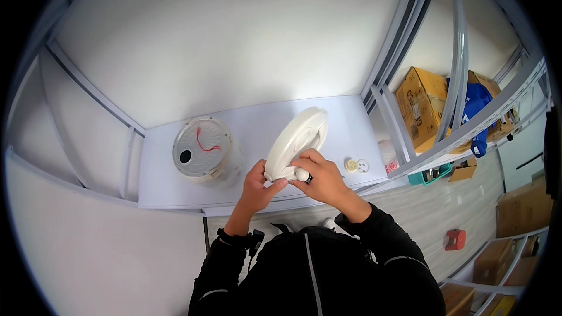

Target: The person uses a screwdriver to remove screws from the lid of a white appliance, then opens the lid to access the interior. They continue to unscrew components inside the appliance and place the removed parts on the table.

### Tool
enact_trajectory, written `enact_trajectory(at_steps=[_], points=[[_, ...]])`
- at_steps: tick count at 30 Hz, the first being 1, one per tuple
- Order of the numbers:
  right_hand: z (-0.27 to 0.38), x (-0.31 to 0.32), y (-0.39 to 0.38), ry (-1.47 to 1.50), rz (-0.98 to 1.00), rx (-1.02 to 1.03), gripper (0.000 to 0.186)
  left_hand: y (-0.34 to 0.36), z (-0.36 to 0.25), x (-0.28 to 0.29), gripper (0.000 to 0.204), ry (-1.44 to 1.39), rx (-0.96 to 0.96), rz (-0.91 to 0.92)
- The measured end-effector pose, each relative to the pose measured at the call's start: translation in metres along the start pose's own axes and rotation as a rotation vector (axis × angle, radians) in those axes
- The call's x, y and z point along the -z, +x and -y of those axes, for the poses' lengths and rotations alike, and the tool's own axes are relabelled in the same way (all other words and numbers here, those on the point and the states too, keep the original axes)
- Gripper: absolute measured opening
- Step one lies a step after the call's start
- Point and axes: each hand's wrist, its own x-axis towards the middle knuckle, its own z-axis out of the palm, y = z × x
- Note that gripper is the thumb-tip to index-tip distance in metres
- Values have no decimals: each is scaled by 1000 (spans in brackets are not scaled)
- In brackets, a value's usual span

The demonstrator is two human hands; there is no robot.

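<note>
Tilted up on its edge above the table, a white round lid-like part (pixel 293 138) is held between my two hands. My left hand (pixel 256 189) is closed around its lower left rim, thumb pressed against the near side. My right hand (pixel 325 181) grips the lower right, where a small white rounded piece (pixel 301 174) and something dark show by the fingers. To the left stands a white round appliance body (pixel 220 175). Its metallic top (pixel 205 134) has a dark round hole and a red wire lying across it. The lid's far face is hidden.
On the table (pixel 158 190), right of my hands, lie a small yellowish round cap (pixel 350 165) and a white disc with holes (pixel 363 166). A grey metal frame (pixel 393 126) borders the right side. Beyond it are cardboard boxes (pixel 420 105), a blue bag (pixel 477 105) and a red stool (pixel 455 240).
</note>
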Motion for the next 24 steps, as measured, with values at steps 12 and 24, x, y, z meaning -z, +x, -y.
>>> enact_trajectory(at_steps=[12, 24], points=[[18, -11, 3, 110, 22, -93, 42, -14, 2, 0, 22, 116, -97, -196], [29, -15, 9, 96, 107, -150, 39, -26, 12, 12, 21, -45, -60, -173]])
